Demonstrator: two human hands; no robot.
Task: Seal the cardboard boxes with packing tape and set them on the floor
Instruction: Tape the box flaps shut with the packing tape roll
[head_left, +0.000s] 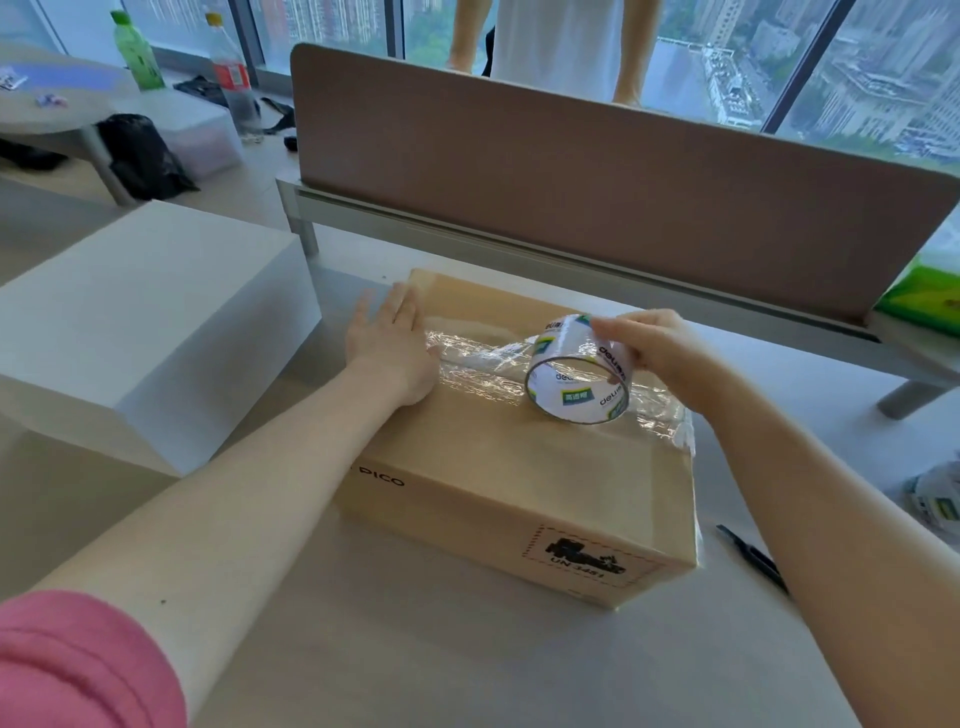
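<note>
One closed brown cardboard box (519, 457) sits on the pale grey desk (415, 665) in front of you, flaps down, printed label facing you. A strip of clear packing tape (483, 364) already runs along the top seam from the left edge to the roll, and wrinkled tape shows past the roll at the right edge, folding down the side.

Your left hand (389, 348) lies flat on the box's top left edge, fingers straight and spread — pressing the tape end down, gripping nothing. Your right hand (654, 348) holds the white-cored roll of clear tape (576, 376), fingers curled over its top rim, the roll standing on edge on the box's top near the seam.

Judgement: you are mid-seal on this box. The seam looks largely covered, but the tape is not yet cut from the roll. A dark-handled cutting tool (753, 558) — whether scissors or a knife I cannot tell — lies on the desk just right of the box, untouched.

Left to do: sever the tape, smooth the loose end, move the box to the floor. No other cardboard box is in view, so how many remain cannot be told.
</note>
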